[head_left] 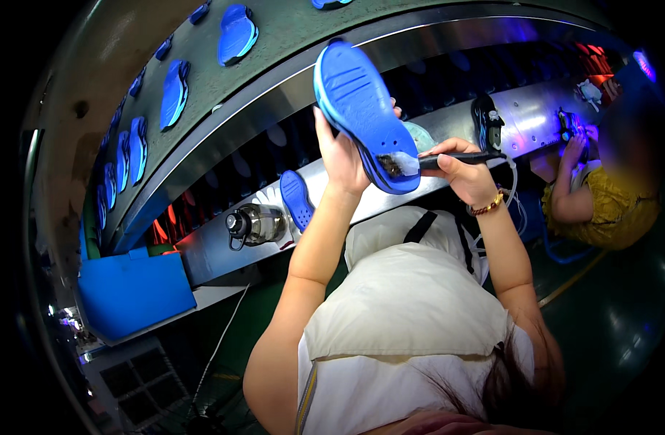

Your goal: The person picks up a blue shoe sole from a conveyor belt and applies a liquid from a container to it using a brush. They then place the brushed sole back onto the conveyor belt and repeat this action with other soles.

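Note:
A blue shoe sole (358, 90) with a light-blue edge is held up and tilted in front of me. My left hand (341, 156) is closed around it from the left side, with fingertips showing past its far edge. In my right hand (467, 174) is a black-handled brush (483, 156), gripped between thumb and fingers. Its dark, whitish-coated bristles rest on the lower end of the sole. A thin pale tube (514, 177) hangs from the handle's back end. Behind the sole, a pale green bowl (419, 136) is partly hidden.
Another blue sole (296, 199) lies on the metal bench (209, 250), beside a clear bottle with a black lid (256, 223). Several blue soles lie on the green conveyor belt (202, 80) beyond. A blue box (137, 290) stands left. A person in yellow (601, 206) works at right.

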`<state>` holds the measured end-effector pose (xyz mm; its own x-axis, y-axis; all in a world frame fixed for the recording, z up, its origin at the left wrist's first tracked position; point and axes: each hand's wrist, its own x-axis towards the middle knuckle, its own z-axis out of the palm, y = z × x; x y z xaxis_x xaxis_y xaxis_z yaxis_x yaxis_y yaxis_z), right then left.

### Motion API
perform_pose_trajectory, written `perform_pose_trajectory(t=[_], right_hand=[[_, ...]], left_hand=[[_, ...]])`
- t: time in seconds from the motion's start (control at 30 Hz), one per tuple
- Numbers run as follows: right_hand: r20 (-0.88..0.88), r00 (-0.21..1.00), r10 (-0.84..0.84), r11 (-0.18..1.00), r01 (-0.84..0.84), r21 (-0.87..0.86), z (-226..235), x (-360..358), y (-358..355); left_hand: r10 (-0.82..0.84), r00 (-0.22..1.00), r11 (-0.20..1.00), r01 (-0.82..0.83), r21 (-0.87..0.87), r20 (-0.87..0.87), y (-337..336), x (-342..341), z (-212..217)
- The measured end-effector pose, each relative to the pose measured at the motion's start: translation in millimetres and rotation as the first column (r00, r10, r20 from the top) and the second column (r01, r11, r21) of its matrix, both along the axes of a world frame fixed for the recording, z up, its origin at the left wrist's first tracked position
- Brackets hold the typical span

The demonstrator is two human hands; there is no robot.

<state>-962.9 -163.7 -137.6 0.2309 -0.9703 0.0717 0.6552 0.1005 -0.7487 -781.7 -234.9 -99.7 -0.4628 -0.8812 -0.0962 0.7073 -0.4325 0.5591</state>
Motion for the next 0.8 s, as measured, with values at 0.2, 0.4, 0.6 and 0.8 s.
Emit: perform_pose_trajectory(t=[0.2,0.4,0.6,0.8], right_hand=[[-0.42,0.906,-0.056,0.994,0.013,-0.105,31.9,10.5,8.8],[-0.58,0.812,0.068,0.983,-0.155,-0.101,52.1,-10.1,-1.6],[-0.664,0.742,0.089,0.789,-0.459,-0.408,53.5,-17.7,-7.3],[-0.759,0.641,0.114,0.752,-0.555,-0.356,54.1,-20.4,-9.9]], left_hand=[[-0.204,0.975,0.975,0.211,0.07,-0.089,24.7,0.9,-17.3],[-0.313,0.937,0.948,0.298,0.113,0.154,15.8,11.5,-19.2],[-0.487,0.848,0.86,0.424,0.284,0.211,18.2,21.0,-13.1],[-0.59,0.643,0.807,0.493,0.325,0.489,17.4,20.0,0.8]])
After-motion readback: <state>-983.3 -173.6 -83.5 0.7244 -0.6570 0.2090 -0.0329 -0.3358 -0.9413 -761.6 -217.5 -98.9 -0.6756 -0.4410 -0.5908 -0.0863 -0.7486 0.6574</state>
